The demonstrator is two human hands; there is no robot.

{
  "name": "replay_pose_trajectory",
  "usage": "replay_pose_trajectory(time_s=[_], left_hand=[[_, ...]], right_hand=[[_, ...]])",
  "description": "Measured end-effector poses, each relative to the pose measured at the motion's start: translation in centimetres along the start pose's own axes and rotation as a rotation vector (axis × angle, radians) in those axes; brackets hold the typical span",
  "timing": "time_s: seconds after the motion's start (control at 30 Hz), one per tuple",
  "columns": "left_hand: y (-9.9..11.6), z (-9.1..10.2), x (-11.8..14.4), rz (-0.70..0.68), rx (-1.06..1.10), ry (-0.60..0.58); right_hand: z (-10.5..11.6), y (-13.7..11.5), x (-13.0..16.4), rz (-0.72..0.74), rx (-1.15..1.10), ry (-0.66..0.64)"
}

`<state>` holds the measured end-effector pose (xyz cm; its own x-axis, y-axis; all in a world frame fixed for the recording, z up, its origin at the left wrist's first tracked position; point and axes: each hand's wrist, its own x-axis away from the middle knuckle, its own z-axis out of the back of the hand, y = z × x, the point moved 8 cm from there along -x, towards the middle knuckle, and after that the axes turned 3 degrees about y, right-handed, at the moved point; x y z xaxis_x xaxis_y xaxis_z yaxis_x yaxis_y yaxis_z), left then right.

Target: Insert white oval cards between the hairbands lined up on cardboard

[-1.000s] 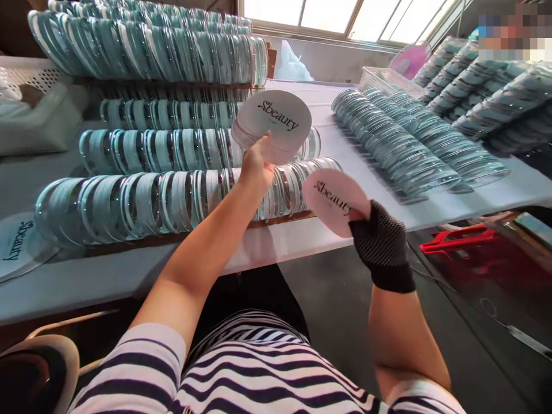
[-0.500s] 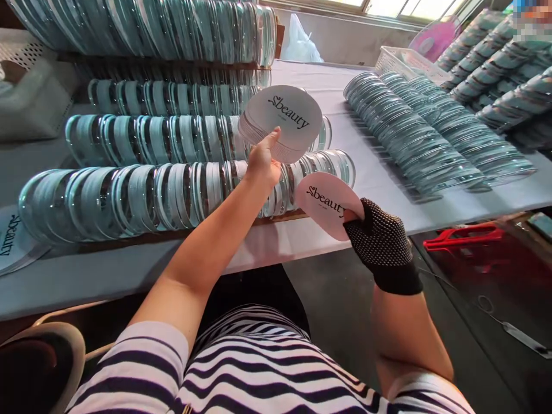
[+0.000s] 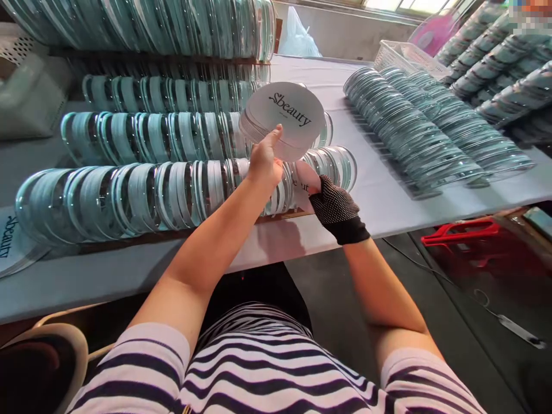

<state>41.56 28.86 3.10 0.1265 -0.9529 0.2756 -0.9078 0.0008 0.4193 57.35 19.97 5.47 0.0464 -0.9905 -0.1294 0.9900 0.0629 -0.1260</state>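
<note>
My left hand [image 3: 264, 164] holds up a fanned stack of round white cards [image 3: 285, 119] printed "beauty", above the rows of clear round cases. My right hand [image 3: 334, 202], in a black dotted glove, pinches a single round card [image 3: 303, 179] and has it pushed against the right end of the nearest row of clear cases [image 3: 172, 192]. Most of that card is hidden by my hands. The row stands on edge on a wooden strip along the table's near side.
More rows of clear cases [image 3: 164, 138] stand behind on the white table [image 3: 379, 213], and others lie slanted at the right [image 3: 414, 135]. A white basket [image 3: 403, 57] sits far right. A red object [image 3: 461, 236] is below the table edge. Another printed card [image 3: 12, 244] lies far left.
My right hand has moved left and forward with its single card, from open air below the table edge to the end of the nearest row. The left hand has stayed about in place.
</note>
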Motion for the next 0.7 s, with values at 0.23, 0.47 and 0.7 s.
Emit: replay_pose_trajectory(time_s=[0.23,0.47,0.7], left_hand=[[-0.3,-0.1,-0.3,0.015,0.007,-0.002],[-0.1,0.1,-0.7,0.013,-0.002,0.0],[-0.4,0.4,-0.8,-0.031,-0.029,-0.011]], right_hand=[[1.2,0.4,0.2,0.024,-0.023,0.149],[-2.6,-1.5,-1.5,0.121,0.054,0.026],[-4.0,-0.9,-0.9,0.041,-0.63,-0.259]])
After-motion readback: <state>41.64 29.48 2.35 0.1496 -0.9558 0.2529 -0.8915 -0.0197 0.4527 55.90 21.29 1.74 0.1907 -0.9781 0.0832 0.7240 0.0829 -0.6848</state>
